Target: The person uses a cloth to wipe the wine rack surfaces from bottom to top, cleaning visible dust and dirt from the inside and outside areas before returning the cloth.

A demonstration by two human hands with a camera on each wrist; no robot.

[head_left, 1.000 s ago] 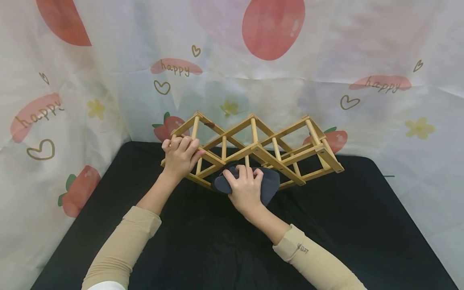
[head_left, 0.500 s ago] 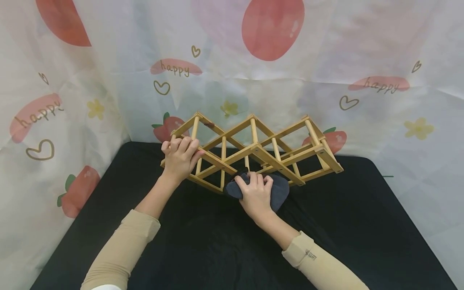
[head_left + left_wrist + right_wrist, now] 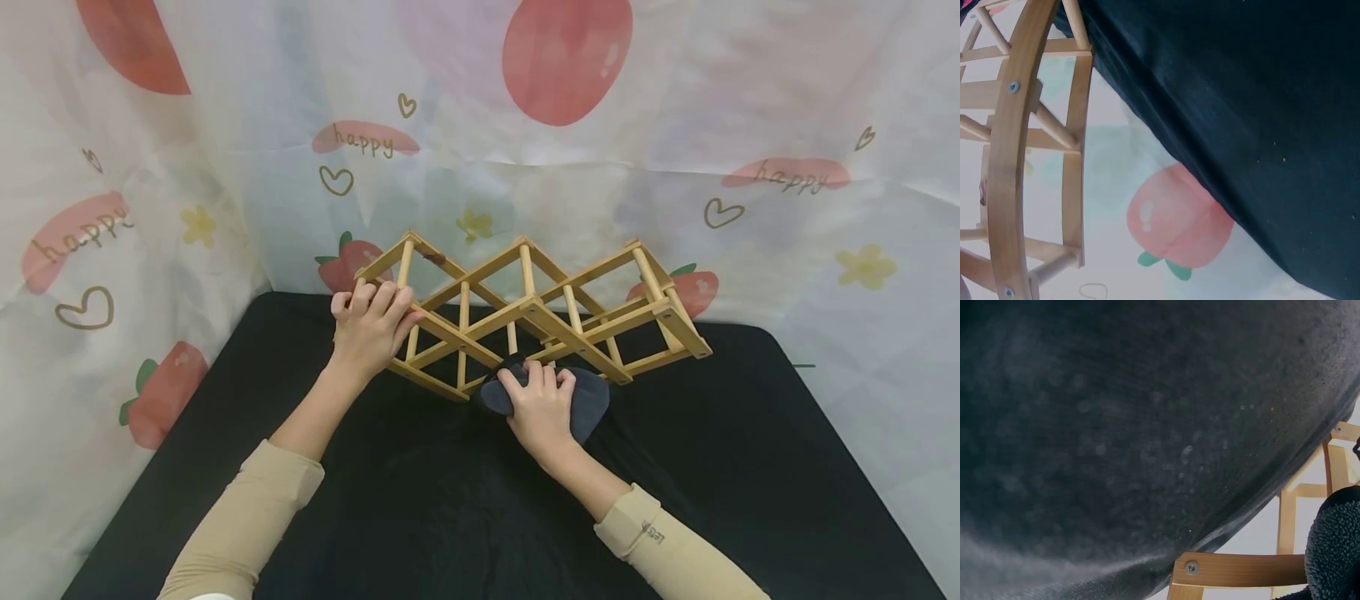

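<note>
A wooden folding rack [image 3: 531, 308] of crossed slats and round dowels stands at the back of the table. My left hand [image 3: 366, 329] grips its left end, fingers bent over the upper slats. Low at the front middle of the rack, my right hand [image 3: 542, 417] holds a dark blue cloth [image 3: 591, 406] bunched under its curled fingers, against a lower slat. Seen from the right wrist, the cloth [image 3: 1335, 550] looks fuzzy with a black edge and overlaps a slat of the rack [image 3: 1241, 570]. Screwed slats of the rack [image 3: 1007, 156] fill the left side of the left wrist view.
A black cloth covers the table [image 3: 450, 508], with small specks on it in both wrist views. Close behind the rack hangs a pale curtain [image 3: 585, 200] printed with fruit, hearts and lettering; it also runs along the left side.
My right hand has slid the dark blue cloth rightward and slightly toward me along the lower front slat. My left hand stays on the left end, and the rack has not moved.
</note>
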